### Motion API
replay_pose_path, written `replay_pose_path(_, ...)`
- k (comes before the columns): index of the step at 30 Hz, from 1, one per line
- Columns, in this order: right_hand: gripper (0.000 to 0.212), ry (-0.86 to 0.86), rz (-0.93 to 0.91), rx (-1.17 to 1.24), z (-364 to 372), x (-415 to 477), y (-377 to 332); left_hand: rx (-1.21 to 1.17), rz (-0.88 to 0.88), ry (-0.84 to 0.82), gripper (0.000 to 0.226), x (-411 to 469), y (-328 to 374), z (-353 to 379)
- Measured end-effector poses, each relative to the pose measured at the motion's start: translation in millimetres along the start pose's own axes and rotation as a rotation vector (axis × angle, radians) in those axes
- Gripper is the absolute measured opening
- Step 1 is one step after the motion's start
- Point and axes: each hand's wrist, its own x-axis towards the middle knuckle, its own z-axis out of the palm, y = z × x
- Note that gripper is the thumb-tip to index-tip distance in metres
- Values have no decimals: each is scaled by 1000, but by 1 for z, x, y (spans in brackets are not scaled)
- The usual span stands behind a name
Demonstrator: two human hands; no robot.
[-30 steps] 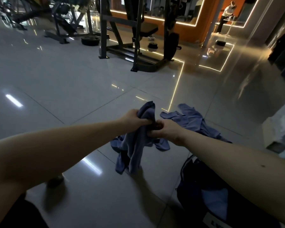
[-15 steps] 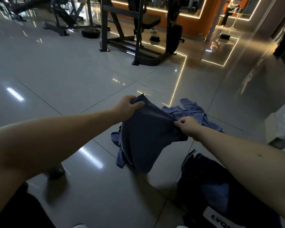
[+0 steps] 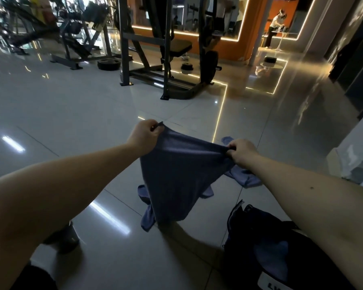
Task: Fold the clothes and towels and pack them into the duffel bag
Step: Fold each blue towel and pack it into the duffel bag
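My left hand and right hand each pinch a top corner of the blue cloth between thumb and curled fingers, and it hangs stretched between them above the floor. More blue garments lie on the floor behind it. The dark duffel bag sits open at lower right, beneath my right forearm.
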Motion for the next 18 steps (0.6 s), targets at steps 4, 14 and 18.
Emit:
replay_pose_path(4, 22, 182, 44, 126, -53, 5, -26, -35, 57, 106, 22, 21, 45, -40)
replay_pose_path(14, 18, 555, 43, 301, -151, -7, -69, 77, 159, 336, 23, 36, 132, -117)
replay_pose_path(18, 26, 621, 10, 484, -177, -22, -86, 15, 86, 355, 22, 32, 154, -143)
